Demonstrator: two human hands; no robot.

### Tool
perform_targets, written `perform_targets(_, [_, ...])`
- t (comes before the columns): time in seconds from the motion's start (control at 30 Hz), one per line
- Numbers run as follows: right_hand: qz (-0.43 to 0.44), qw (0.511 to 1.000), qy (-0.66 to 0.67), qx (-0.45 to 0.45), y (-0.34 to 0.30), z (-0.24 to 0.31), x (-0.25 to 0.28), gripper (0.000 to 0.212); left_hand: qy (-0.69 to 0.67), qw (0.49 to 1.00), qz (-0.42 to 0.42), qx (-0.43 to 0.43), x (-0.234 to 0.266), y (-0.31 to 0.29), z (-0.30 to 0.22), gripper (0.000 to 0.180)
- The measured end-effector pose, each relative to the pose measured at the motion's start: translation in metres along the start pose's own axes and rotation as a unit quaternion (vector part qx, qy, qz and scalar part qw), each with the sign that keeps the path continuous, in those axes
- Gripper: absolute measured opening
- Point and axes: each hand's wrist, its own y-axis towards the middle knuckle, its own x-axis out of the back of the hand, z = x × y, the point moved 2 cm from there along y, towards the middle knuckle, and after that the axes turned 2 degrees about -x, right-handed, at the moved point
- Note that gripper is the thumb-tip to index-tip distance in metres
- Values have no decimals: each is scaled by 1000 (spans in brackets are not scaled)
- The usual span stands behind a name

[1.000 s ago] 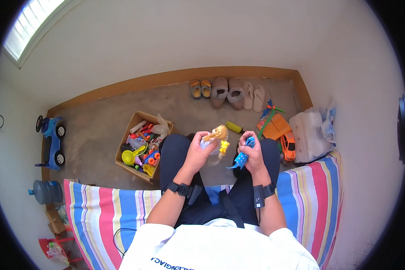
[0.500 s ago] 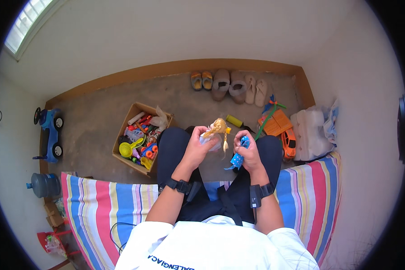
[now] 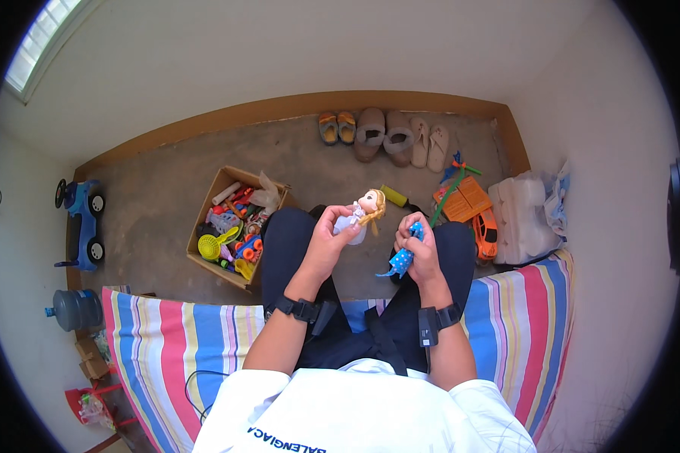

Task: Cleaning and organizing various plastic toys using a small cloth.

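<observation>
Doll with blond hair [image 3: 361, 214] is being held above the gap between the person's knees, tilting so that its head is pointing to the far right and its pale dress to the near left. The left hand [image 3: 331, 235] is gripping it around the dress, thumb on the near side and fingers on the far side, leaving the head and hair free. Just to the right and well apart from the doll's dress, the right hand [image 3: 421, 253] is curling closed around a blue dotted piece [image 3: 402, 262], apparently soft fabric, whose lower end is hanging out on the near left. The step in hand seems to be one of holding: both hands are carrying something, and the two things are not touching. Any next move is probably calling for a light left grip that is sparing the hair, and for the right fingers to be loosening the bunched piece so that its edges are showing; whether it is having an opening, I cannot tell. To the left, a cardboard box [image 3: 217, 275] is holding mixed toys, among them a yellow strainer [image 3: 210, 247]; to the right, beyond the knee, an orange toy car [image 3: 486, 235] is lying on the floor, and slippers [image 3: 369, 136] are standing on the far side.
</observation>
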Motion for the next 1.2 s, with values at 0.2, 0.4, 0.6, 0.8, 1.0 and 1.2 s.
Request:
perform_targets(0.2, [-11, 999, -28, -16, -2, 1, -3, 26, -16, 999, 39, -30, -1, 0, 0, 28])
perform_targets(0.4, [17, 997, 73, -14, 1, 2, -7, 39, 38, 997, 8, -64, 3, 2, 2, 27])
perform_targets(0.6, [-48, 997, -52, -16, 2, -1, -2, 35, 118, 989, -16, -90, 6, 4, 4, 32])
perform_targets(0.8, [39, 981, -126, 144, 3, -6, 7, 39, 191, 974, -18, -116, 5, 6, 5, 31])
perform_targets(1.0, [5, 974, -189, 127, 3, -3, -6, 44, 226, 967, -2, -122, 3, 5, 5, 30])
perform_targets(1.2, [-45, 965, -235, 111, 4, -1, -9, 46, 238, 966, 28, -99, -1, 2, 3, 28])
